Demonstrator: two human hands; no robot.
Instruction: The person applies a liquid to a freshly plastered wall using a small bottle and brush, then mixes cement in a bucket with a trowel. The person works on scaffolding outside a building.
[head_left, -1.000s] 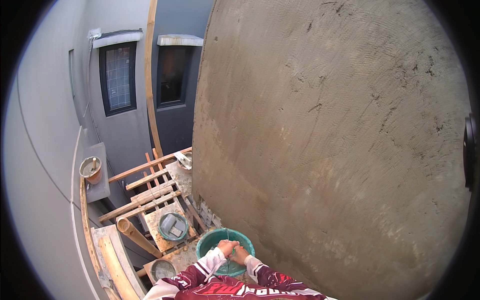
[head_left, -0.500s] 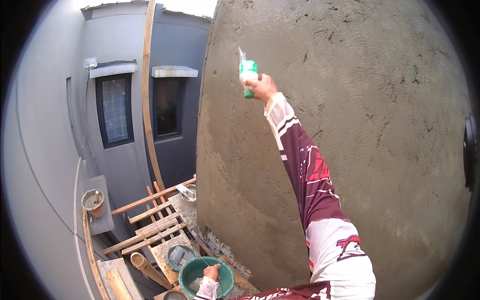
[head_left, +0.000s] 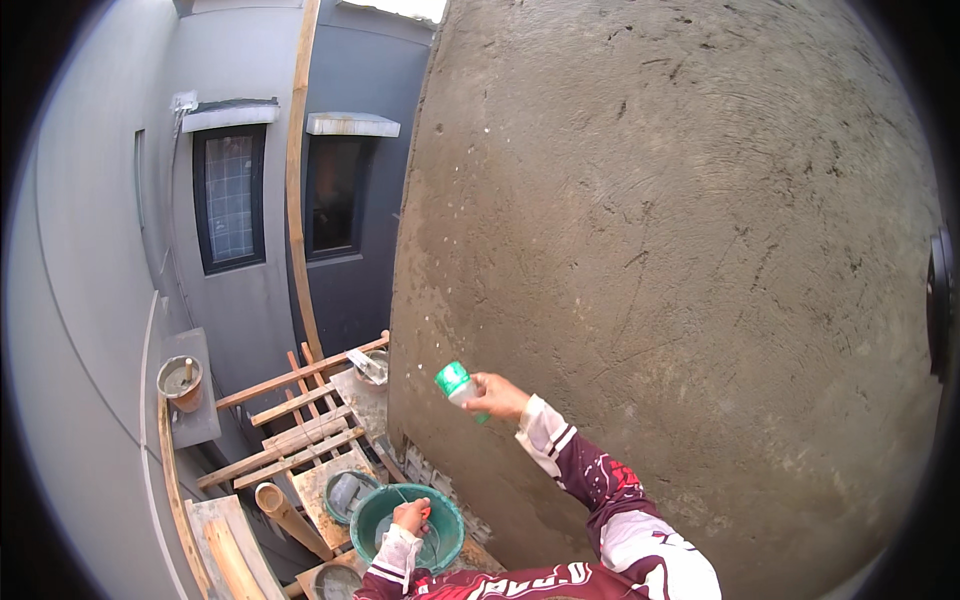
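1. The left hand was closed on the rim of the green bucket, which sat on the wooden scaffold planks below.
2. The right hand was closed around a small plastic bottle with a green cap end, held out close to the wall.
3. The plastered wall looked fully coated and floated in swirls; pale droplets dotted its left edge, so wetting seemed only begun, most of the face left.

Green-capped clear bottle showing against grey-brown plaster wall; green basin sitting below; sleeve showing maroon-and-white pattern.
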